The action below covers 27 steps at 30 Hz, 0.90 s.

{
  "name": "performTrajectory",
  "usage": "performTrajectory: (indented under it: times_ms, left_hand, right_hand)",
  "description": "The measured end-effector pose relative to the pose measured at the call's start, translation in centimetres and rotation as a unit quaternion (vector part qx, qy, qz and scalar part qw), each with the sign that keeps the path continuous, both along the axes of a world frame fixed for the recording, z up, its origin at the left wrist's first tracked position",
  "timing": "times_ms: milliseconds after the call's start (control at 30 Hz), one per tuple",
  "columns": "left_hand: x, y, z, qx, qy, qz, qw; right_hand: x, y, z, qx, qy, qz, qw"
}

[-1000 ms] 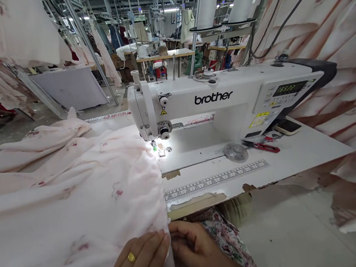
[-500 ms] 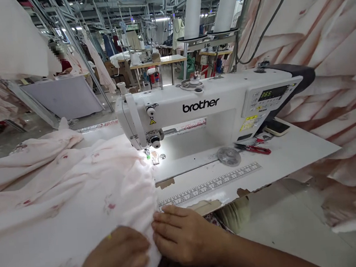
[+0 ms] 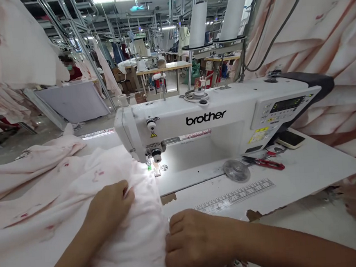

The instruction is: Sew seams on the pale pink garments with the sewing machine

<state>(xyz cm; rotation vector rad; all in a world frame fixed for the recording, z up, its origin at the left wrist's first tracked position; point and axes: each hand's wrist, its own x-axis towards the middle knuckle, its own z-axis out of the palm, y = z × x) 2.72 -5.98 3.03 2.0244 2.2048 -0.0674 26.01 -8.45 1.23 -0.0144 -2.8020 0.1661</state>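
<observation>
A pale pink printed fabric [image 3: 63,200] is heaped over the left half of the sewing table and runs up to the needle [image 3: 151,165] of a white Brother sewing machine [image 3: 204,119]. My left hand [image 3: 109,204] rests on top of the cloth a little short of the needle, fingers curled and pressing into it. My right hand [image 3: 195,241] lies at the fabric's right edge near the table's front, fingers bent against the hem. The fingertips of both hands are partly hidden.
Red thread snips [image 3: 263,163], a clear round disc [image 3: 236,171] and a phone [image 3: 289,139] lie on the table [image 3: 307,168] right of the needle. A printed ruler [image 3: 235,197] runs along the chipped front edge. Pink cloth [image 3: 327,35] hangs at right. Thread cones [image 3: 198,23] stand behind.
Both hands have moved forward from the table's front edge. The left hand went up onto the fabric toward the needle; the right hand slid along the cloth's edge. The view tilted slightly.
</observation>
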Motion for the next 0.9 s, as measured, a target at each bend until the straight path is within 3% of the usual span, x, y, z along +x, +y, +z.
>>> performTrajectory:
  times_ms: [100, 167, 233, 300, 400, 633, 767, 900]
  left_hand:
    - [-0.4, -0.9, -0.6, 0.000, 0.039, -0.015, 0.999]
    - [-0.5, -1.0, -1.3, 0.056, 0.056, -0.063, 0.995]
    - [-0.5, -0.7, -2.0, 0.163, 0.063, -0.154, 0.973]
    - [-0.6, -0.2, -2.4, 0.248, 0.067, -0.266, 0.929]
    - [-0.9, 0.3, -2.8, 0.248, 0.057, -0.372, 0.893]
    - [-1.5, 1.4, -3.3, 0.167, 0.031, -0.391, 0.905]
    - [-1.4, 3.0, -2.7, 0.121, 0.016, -0.376, 0.919]
    - [-1.3, 3.4, -2.0, 0.129, 0.004, -0.374, 0.918]
  right_hand:
    - [-0.7, 1.3, 0.6, -0.019, -0.065, 0.038, 0.997]
    - [-1.4, 2.5, 0.7, -0.031, -0.086, 0.071, 0.993]
    - [-2.0, 3.6, 0.2, -0.064, -0.080, 0.104, 0.989]
    - [-2.3, 4.3, -0.8, -0.116, -0.057, 0.118, 0.985]
    - [-1.8, 4.6, -2.4, -0.169, -0.027, 0.100, 0.980]
    - [-1.1, 4.3, -3.1, -0.098, -0.048, 0.116, 0.987]
    - [-1.3, 4.8, -3.3, -0.103, 0.000, 0.065, 0.993]
    - [-1.3, 5.4, -2.9, -0.076, 0.017, 0.035, 0.996]
